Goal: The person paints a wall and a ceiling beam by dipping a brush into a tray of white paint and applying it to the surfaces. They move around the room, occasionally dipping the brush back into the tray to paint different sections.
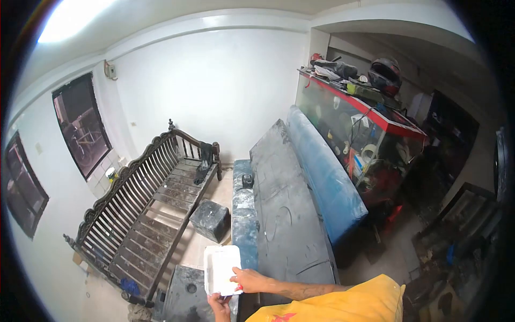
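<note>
A white rectangular tray [217, 268] with a raised rim is held up in front of me, low in the middle of the view. Its lower edge is gripped by my left hand [219, 307], the thumb over the rim. My right hand [248, 280] reaches in from the right, its fingers closed at the tray's right side, by a white surface with a small red patch. What those fingers hold, if anything, I cannot make out. Below the tray lies a dusty dark panel [185, 292] with a round hole.
A slatted wooden bench [145, 231] stands left, a dark dusty cube [211, 220] beside it. Blue cushioned seating [322, 172] and a long grey panel [284, 214] lean centre-right. Behind them is a red-rimmed glass tank [343, 129] with a helmet [384, 77] on top.
</note>
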A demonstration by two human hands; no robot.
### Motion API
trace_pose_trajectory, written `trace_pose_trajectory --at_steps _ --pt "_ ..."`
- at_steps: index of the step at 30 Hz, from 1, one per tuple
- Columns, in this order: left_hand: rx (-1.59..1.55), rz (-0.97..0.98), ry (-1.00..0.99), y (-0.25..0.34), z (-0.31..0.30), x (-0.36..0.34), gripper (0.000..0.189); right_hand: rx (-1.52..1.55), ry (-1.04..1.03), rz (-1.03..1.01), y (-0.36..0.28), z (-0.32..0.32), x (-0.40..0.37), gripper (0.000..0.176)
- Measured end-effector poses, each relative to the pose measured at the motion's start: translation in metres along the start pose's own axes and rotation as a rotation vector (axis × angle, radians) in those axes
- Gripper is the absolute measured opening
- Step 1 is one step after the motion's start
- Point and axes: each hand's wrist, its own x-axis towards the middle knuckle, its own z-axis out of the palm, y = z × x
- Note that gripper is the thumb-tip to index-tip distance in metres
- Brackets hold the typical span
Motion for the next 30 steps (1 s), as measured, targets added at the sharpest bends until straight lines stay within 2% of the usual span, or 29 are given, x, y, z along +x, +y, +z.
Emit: trace_pose_trajectory --at_steps 2,7,11,13,15,17,18,21,23,28,30 --pt "0.008 -0.004 0.008 -0.003 -0.007 -0.008 0.055 -0.060 -0.009 -0.033 -0.004 0.003 -0.011 0.036" --pt "0.046 -0.010 -0.054 0.013 -0.007 -0.049 0.056 -0.003 -0.001 0.104 -0.042 0.004 -0.055 0.033" --pt "0.089 -0.005 -0.015 0.005 -0.032 -0.084 0.056 0.073 0.014 0.164 -0.065 0.022 -0.096 0.037" --pt "0.057 -0.102 -0.022 -0.005 -0.055 -0.095 0.054 -0.003 -0.099 0.169 -0.071 0.038 -0.114 0.039" --pt "0.051 -0.157 0.009 -0.013 -0.074 -0.103 0.045 0.077 -0.134 0.142 -0.071 0.058 -0.133 0.040" --pt "0.089 -0.098 0.040 -0.010 -0.069 -0.127 0.036 0.193 -0.078 0.134 -0.094 0.050 -0.152 0.037" --pt "0.118 -0.116 -0.003 -0.022 -0.089 -0.118 0.035 0.218 -0.073 0.123 -0.099 0.056 -0.159 0.036" --pt "0.142 -0.134 0.021 -0.005 -0.079 -0.148 0.038 0.269 -0.090 0.101 -0.107 0.061 -0.165 0.035" --pt "0.157 -0.165 0.041 0.000 -0.068 -0.159 0.039 0.412 -0.155 0.124 -0.110 0.033 -0.163 0.037" --pt "0.072 -0.085 0.025 0.010 -0.056 -0.185 0.041 0.722 -0.334 0.224 -0.112 0.013 -0.178 0.041" --pt "0.062 -0.054 0.029 0.014 -0.058 -0.185 0.038 0.775 -0.311 0.156 -0.092 0.017 -0.187 0.041"
